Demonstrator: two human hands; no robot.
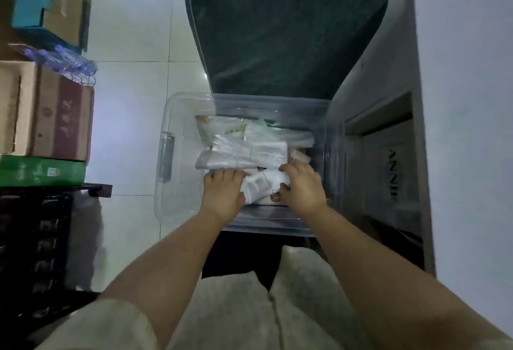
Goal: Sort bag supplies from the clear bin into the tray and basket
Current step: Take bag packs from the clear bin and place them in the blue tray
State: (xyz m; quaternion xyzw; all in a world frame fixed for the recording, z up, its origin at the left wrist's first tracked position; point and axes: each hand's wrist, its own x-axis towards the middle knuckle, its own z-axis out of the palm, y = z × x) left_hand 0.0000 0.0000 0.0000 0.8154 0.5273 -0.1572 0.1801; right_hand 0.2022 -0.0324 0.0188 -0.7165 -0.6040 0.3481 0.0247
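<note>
The clear bin sits on the floor in front of me, holding several stacks of clear and white plastic bags. Both my hands are inside it at the near end. My left hand and my right hand grip a white bundle of bags tied with a thin band, one hand on each side. No tray or basket can be picked out for certain in this view.
A dark green cushioned chair back rises behind the bin. A grey cabinet stands at the right. Cardboard boxes and a green box are stacked at the left above a black crate. White floor tiles lie between.
</note>
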